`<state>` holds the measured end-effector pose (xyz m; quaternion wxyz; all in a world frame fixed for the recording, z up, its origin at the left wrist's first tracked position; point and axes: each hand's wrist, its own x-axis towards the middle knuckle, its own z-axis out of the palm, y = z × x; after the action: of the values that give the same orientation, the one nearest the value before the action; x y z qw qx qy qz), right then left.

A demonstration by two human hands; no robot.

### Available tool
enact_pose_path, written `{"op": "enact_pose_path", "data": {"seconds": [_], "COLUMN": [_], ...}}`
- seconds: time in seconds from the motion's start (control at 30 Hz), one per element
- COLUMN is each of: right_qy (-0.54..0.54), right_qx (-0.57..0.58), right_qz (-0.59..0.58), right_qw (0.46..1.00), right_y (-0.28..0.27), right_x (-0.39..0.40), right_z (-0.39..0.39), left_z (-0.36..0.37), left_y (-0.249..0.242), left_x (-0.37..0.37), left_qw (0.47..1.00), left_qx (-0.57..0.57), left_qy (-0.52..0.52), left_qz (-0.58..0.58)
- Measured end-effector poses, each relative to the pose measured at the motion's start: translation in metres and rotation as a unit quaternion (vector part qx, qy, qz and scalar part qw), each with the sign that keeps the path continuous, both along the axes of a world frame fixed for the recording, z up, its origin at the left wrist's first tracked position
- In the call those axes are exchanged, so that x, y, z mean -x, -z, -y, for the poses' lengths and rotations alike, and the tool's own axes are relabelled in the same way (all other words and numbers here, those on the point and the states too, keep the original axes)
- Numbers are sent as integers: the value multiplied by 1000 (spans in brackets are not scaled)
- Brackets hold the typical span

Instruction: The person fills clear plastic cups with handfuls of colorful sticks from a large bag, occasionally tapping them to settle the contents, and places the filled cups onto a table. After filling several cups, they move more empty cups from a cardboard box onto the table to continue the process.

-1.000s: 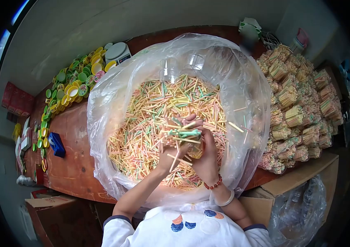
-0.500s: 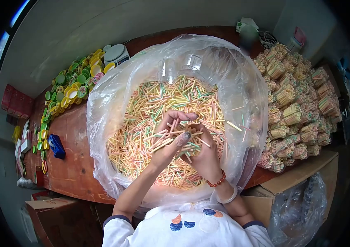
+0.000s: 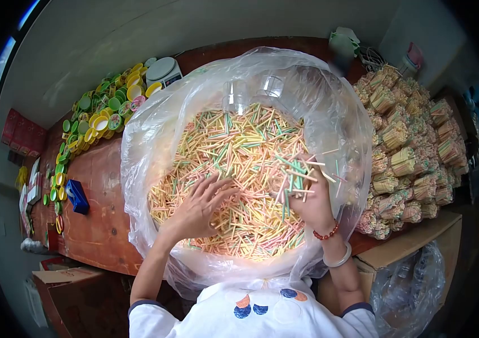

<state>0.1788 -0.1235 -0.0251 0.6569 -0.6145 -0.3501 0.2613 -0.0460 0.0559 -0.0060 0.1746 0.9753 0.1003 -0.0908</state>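
Note:
A large clear plastic bag (image 3: 143, 141) lies open around a heap of short pastel sticks (image 3: 234, 141) in pink, yellow and green. My left hand (image 3: 199, 208) is over the left part of the heap, fingers spread and bent, holding nothing. To the right, my right hand (image 3: 310, 197) has its fingers wrapped round a loose bunch of sticks (image 3: 295, 177) that point in several directions. Two clear plastic cups (image 3: 235, 97) rest at the back of the heap, inside the bag.
Bundled sticks (image 3: 402, 158) are piled at the right. Green and yellow lids (image 3: 100, 123), a scale (image 3: 161, 70) and a blue tape dispenser (image 3: 77, 197) are on the red table (image 3: 101, 225) at the left. Cardboard boxes (image 3: 419, 236) stand along the front edge.
My hands have moved apart. The left went left and down, its fingers opening away from the sticks; the right went right, with a bunch of sticks in it.

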Motion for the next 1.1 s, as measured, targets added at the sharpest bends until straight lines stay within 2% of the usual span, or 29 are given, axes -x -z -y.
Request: {"op": "enact_pose_path", "data": {"seconds": [0.07,0.1,0.13,0.2,0.23,0.33,0.37,0.4,0.47,0.53,0.57,0.6,0.63,0.7,0.73,0.77,0.8,0.87,0.93,1.0,1.03,1.07,1.1], "right_qy": [-13,-36,-33,-50,-104,-54,-112,-111,-132,-132,-128,-124,-125,-39,6,48,48,89,91,101,100,101,96], "right_qx": [-4,45,47,34,-9,3,-2,-1,80,40,13,-13,-13,-26,-32,37,37,18,21,55,39,39,58], "right_qz": [13,9,8,144,-59,-7,-94,-92,-228,-267,-326,-384,-386,-208,-116,141,141,153,171,182,196,195,174], "right_qw": [1000,998,998,988,993,999,989,990,961,954,937,915,914,977,993,988,988,984,981,977,975,975,978], "right_y": [-2,-9,-5,5,5,1,-4,-8,-12,-16,-14,-12,-10,-5,-3,5,1,-11,-8,-8,-4,-5,-8], "right_x": [-8,-11,-12,-16,-22,-19,-20,-22,-21,-10,-4,2,12,30,34,30,34,46,49,53,52,54,56], "right_z": [1,2,1,-3,-2,2,4,7,12,16,18,20,20,18,18,18,16,9,6,4,2,2,3], "left_z": [6,9,10,11,12,11,3,5,10,8,6,12,20,27,35,41,46,47,61,65,67,69,70], "left_y": [5,9,17,35,35,31,45,38,25,28,46,40,35,35,24,19,20,11,-14,-18,-16,-13,-10], "left_x": [-4,-7,-10,-17,-18,-18,-10,-8,-5,-10,-5,-9,-14,-19,-26,-32,-37,-51,-69,-77,-78,-80,-81], "left_qw": [1000,998,993,984,991,991,988,989,973,938,926,893,852,869,809,736,664,645,635,587,691,692,664], "left_qx": [-25,-51,-95,-150,-81,-105,-106,-62,28,151,189,271,350,312,418,518,590,625,622,692,596,595,626], "left_qy": [-10,-26,-22,-11,-38,-44,-24,-59,-128,-169,-205,-247,-286,-270,-303,-330,-316,-200,-225,-146,-196,-196,-178], "left_qz": [15,30,70,92,101,70,107,124,188,261,255,261,264,273,281,284,333,393,400,393,360,359,367]}}
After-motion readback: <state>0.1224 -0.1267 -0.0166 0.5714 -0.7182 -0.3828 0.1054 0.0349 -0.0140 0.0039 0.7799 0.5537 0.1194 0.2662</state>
